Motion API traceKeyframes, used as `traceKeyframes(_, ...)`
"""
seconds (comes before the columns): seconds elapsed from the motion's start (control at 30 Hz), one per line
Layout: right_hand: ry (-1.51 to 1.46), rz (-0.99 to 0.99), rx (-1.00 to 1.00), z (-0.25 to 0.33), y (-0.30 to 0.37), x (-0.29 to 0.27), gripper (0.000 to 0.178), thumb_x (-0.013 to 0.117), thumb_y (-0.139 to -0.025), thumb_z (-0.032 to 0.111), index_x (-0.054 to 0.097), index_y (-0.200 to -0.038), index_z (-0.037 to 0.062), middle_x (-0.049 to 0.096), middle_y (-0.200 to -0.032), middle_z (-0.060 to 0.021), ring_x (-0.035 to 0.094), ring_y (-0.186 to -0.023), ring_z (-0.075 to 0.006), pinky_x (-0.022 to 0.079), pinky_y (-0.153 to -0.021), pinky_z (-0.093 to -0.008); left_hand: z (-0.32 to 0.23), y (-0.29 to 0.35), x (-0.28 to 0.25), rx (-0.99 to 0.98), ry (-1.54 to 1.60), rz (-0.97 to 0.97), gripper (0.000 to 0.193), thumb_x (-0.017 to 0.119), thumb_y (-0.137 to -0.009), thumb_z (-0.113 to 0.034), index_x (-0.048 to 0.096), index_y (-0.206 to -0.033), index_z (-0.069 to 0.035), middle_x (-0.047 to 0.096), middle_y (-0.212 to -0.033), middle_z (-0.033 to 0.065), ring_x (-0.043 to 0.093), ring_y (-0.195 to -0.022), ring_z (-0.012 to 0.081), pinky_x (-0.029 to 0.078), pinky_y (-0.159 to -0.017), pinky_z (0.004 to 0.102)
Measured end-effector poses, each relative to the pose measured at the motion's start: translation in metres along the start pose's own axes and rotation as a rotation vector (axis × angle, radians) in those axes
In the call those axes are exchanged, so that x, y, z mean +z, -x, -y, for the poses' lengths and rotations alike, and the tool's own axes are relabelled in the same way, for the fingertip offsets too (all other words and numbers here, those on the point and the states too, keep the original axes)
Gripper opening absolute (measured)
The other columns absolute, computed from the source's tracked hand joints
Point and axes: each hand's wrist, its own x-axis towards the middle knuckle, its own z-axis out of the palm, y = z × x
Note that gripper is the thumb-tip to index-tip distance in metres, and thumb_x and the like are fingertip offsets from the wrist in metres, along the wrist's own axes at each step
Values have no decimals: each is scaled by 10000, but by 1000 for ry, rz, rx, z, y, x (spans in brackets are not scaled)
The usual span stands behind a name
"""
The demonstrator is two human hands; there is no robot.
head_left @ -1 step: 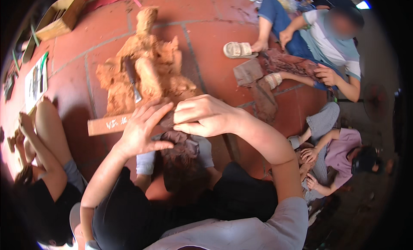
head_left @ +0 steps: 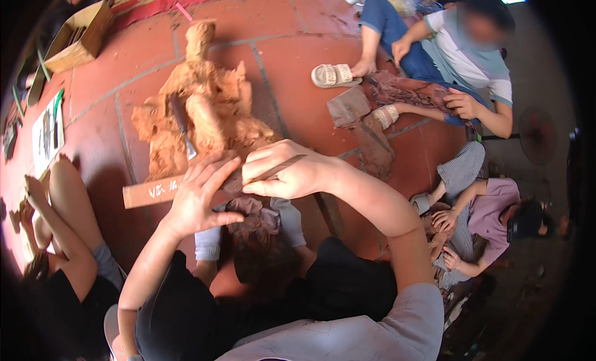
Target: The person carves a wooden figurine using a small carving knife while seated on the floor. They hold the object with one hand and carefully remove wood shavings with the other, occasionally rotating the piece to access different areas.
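Observation:
A dark brown carved wooden piece (head_left: 251,217) stands between my feet, its upper part covered by my hands. My left hand (head_left: 202,196) rests with spread fingers against its top, thumb stretched out. Beside it, my right hand (head_left: 279,170) is closed in a pinch on a thin brown strip (head_left: 280,168), which looks like folded sandpaper and sticks out across the fingers. Just beyond my hands lies a lighter orange wooden carving (head_left: 205,116) with a tall knob at its far end. A chisel (head_left: 181,126) with a dark handle lies on that carving.
A wooden board (head_left: 146,194) with white marks juts out left of my hands. Farther left are a sheet with tools (head_left: 48,134) and a wooden box (head_left: 77,38). Two people sit at the right with carvings, one beside a grey block (head_left: 349,106); another person sits close at my left.
The brown strip now shows across my right hand's fingers, where it was not seen before. Both hands stay at the dark carving; the whole view has shifted slightly.

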Motion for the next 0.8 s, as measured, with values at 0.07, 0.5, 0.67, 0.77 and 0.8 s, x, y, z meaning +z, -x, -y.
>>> traceKeyframes(0.07, 9, -39, 34, 8, 0, 2, 187, 689, -831, 158, 546, -767, 55, 571, -768, -110, 610, -721, -319, 489, -638, -406, -3, 0, -3, -43, -7, 27, 1028, 816, -620, -559, 423, -1446, -90, 531, -1353, 148, 441, -1312, 370, 358, -1074, 502)
traceKeyframes(0.5, 286, -210, -62, 13, 3, 39, 142, 667, -793, 147, 556, -722, 94, 568, -902, -93, 635, -743, -321, 525, -627, -429, 4, 6, 5, -54, -5, 37, 1001, 875, -568, -499, 484, -1362, -32, 554, -1312, 182, 442, -1302, 417, 350, -1084, 530)
traceKeyframes(0.67, 31, -135, 189, 10, 2, 21, 106, 650, -804, 172, 603, -771, 82, 622, -731, -122, 640, -676, -359, 511, -598, -445, -3, 1, 5, -55, 26, 29, 1014, 837, -605, -565, 455, -1349, 9, 514, -1303, 260, 450, -1248, 473, 366, -1051, 519)
traceKeyframes(0.77, 173, -253, 31, 8, 1, 43, 116, 653, -798, 194, 610, -759, 93, 602, -719, -117, 639, -655, -342, 514, -584, -445, 5, 8, 11, -82, 93, 12, 960, 861, -580, -526, 507, -1310, -13, 550, -1277, 234, 442, -1273, 457, 344, -1070, 555)
traceKeyframes(0.8, 266, -285, -25, 15, 1, 47, 129, 658, -790, 196, 602, -742, 91, 593, -716, -110, 642, -650, -332, 517, -583, -440, 5, 5, 7, -74, 31, 92, 951, 863, -589, -520, 504, -1305, -6, 543, -1282, 224, 443, -1271, 458, 339, -1075, 553)
